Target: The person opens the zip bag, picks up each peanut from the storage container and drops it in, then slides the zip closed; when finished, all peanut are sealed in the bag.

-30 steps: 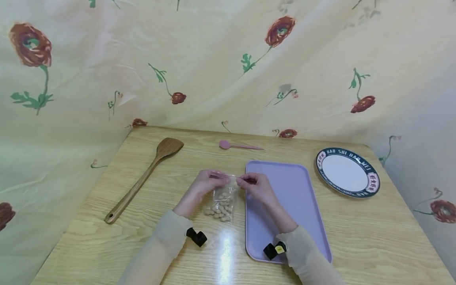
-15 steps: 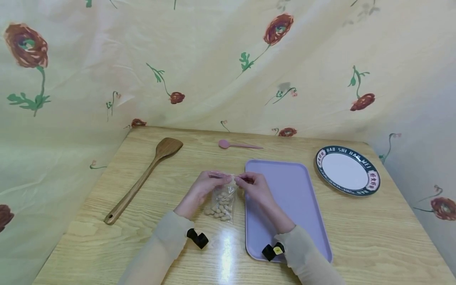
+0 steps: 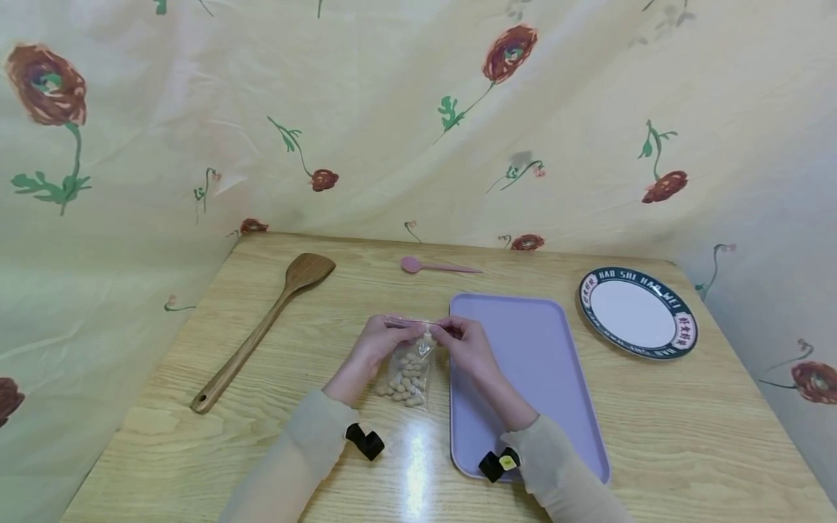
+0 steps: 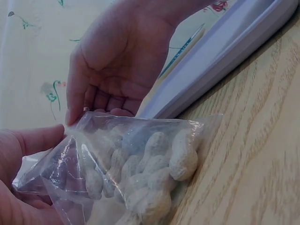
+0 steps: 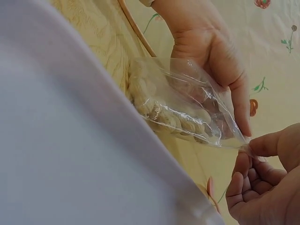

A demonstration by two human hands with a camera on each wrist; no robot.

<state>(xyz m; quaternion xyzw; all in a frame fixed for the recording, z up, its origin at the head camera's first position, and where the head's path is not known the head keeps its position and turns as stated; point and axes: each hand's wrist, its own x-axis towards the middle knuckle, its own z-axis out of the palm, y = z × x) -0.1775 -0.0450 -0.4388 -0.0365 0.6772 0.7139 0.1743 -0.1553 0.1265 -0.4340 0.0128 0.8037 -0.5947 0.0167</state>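
A clear plastic zip bag [image 3: 410, 374] of unshelled peanuts [image 4: 154, 178] stands on the wooden table, its top edge held level by both hands. My left hand [image 3: 379, 340] pinches the left part of the top edge between thumb and fingers. At the right corner of that edge, my right hand [image 3: 467, 341] pinches the plastic with thumb and curled fingers, as the right wrist view also shows. The peanuts lie heaped in the lower part of the bag, well below both hands.
Right of the bag lies a lilac tray [image 3: 523, 363], partly under the right forearm. A dark-rimmed white plate [image 3: 637, 314] is farther right. On the left rests a wooden spatula [image 3: 261, 327]; a pink spoon [image 3: 441, 267] lies at the back.
Both hands keep their pinch on the bag's top edge with barely any movement. The head view has shifted very slightly.
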